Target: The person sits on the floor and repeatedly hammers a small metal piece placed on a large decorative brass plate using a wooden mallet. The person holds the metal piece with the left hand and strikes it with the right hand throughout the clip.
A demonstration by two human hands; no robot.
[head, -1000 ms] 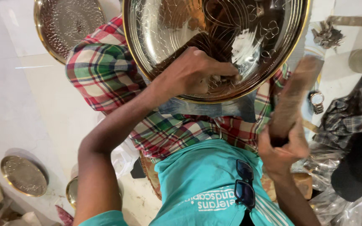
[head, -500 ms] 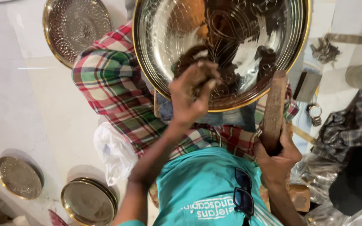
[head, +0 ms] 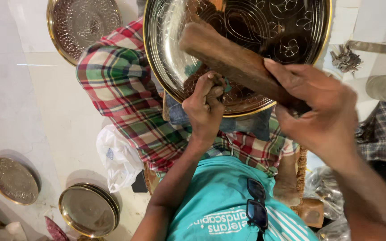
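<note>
Head view looks down at the large round engraved brass tray (head: 246, 53) resting on my lap over the red-and-green checked cloth (head: 121, 93). My left hand (head: 205, 107) sits at the tray's near rim, fingers (head: 215, 87) pinched together on a small tool I cannot make out. My right hand (head: 322, 116) is wrapped tight around the brown wooden mallet (head: 228, 58), which lies slanted across the tray. Left of the tray, smaller brass plates (head: 88, 209) rest on the white floor (head: 18, 111).
</note>
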